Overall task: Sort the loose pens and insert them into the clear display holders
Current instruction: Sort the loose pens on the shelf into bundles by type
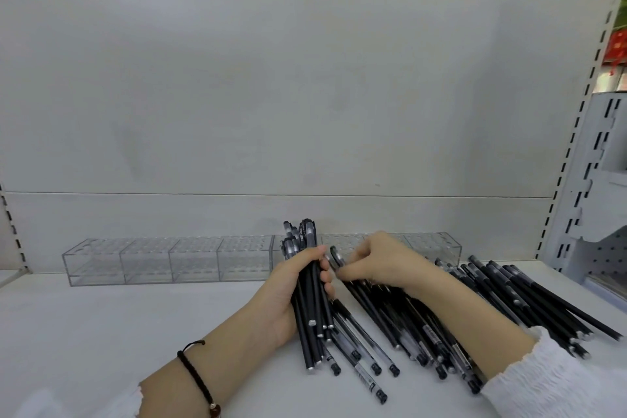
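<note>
My left hand (291, 285) grips an upright bundle of black pens (310, 299), caps pointing up, ends resting near the shelf. My right hand (380, 263) reaches over the loose pile of black pens (492, 302) on the white shelf and pinches one pen (336, 256) by its cap end, close to the bundle. A row of clear display holders (169, 258) with perforated tops stands along the back of the shelf; the right part of the row (437, 246) shows behind my right hand. No pens stand in the visible holders.
The white shelf surface (101, 332) stretches left of the hands. A white back panel (271, 95) rises behind the holders. Slotted shelf uprights (563, 166) and a grey bracket stand at the right. Green foliage lines the top.
</note>
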